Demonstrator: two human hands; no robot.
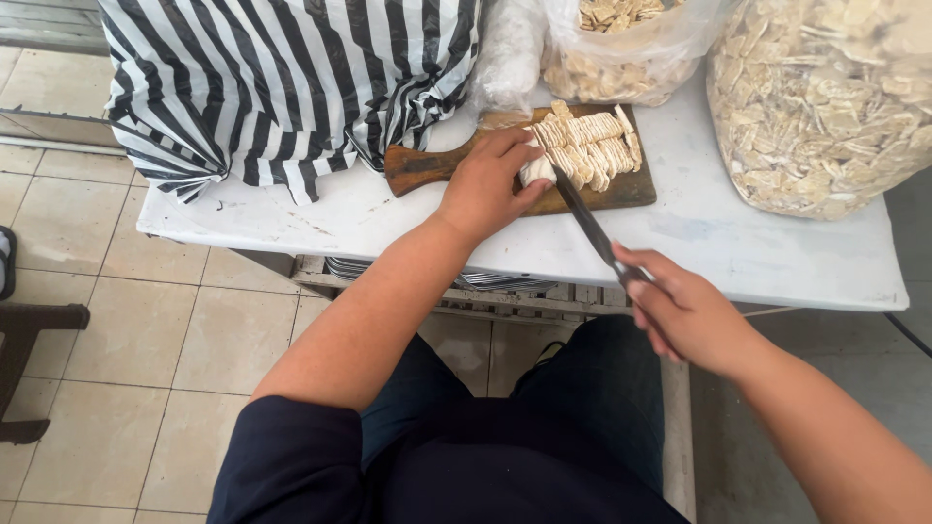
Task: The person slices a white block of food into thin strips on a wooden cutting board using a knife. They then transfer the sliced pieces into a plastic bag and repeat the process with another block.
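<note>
Dark trousers (544, 437) are filling the bottom of the view, with my knees just under the near edge of the white table (757, 252). Right hand (684, 315) is sitting off the table, just past that near edge, fingers wrapped shut around the handle of a long dark knife (587, 223). Blade is running up and left from the hand, across the bare strip of tabletop, with its tip reaching the white lump (537, 172) on the wooden cutting board (427, 167). Left hand (485, 184) is lying on the board, fingers curled and pressing on that lump, touching it right beside the blade. The two hands are well apart, joined only by the knife's length.

Cut pale slices (592, 146) are lying in rows on the board's right half, just beside the lump, some reaching the board's far edge. Board's handle is pointing left, toward a black-and-white striped bag (291, 87) that is overhanging the table's left corner.

Clear bags of pale chips are crowding the far and right sides: one (621, 49) behind the board, touching its far edge, a larger one (825, 97) on the right. Open tabletop is lying between board and near edge, and right of the board up to the large bag. Tiled floor (146, 320) is showing open on the left.
</note>
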